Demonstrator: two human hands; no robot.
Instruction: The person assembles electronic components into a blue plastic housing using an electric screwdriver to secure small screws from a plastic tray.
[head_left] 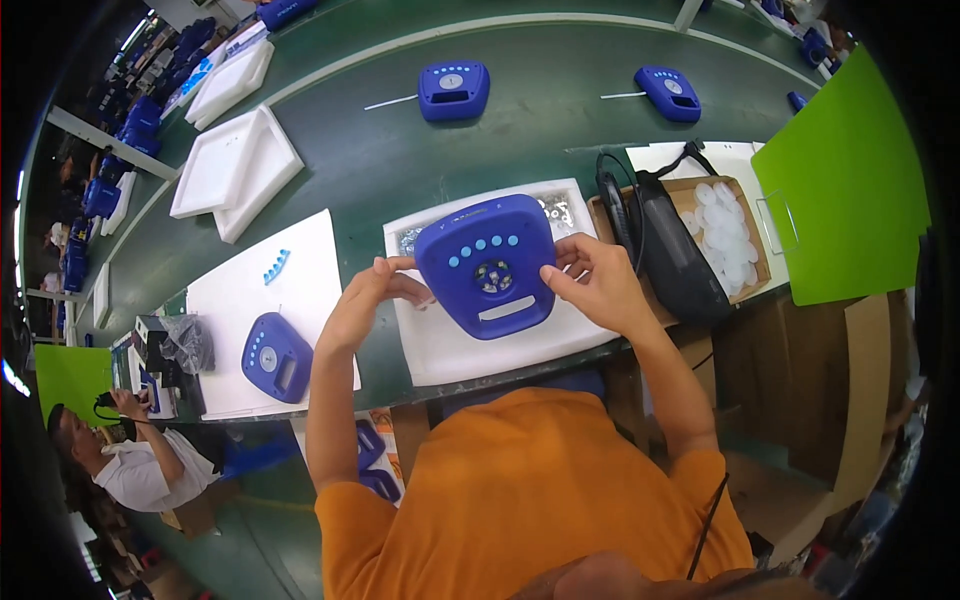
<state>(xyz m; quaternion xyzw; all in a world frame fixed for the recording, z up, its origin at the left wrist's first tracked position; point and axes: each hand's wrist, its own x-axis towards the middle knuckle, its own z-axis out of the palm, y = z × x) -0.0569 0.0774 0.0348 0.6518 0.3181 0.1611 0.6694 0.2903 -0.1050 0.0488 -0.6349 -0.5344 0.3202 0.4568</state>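
A blue plastic housing [487,262] with a row of light blue buttons, a round opening and a white slot lies over a white foam tray [450,345]. My left hand [372,293] grips its left edge. Fingers of my right hand [592,283] pinch its right edge. Both forearms come in from below, over an orange shirt.
Another blue housing [277,357] and a light blue button strip [276,266] lie on a white sheet at left. A cardboard box of white discs [724,236] and a black tool [672,252] sit at right. Two blue housings [454,90] [668,92] ride the green belt. Person at lower left [120,450].
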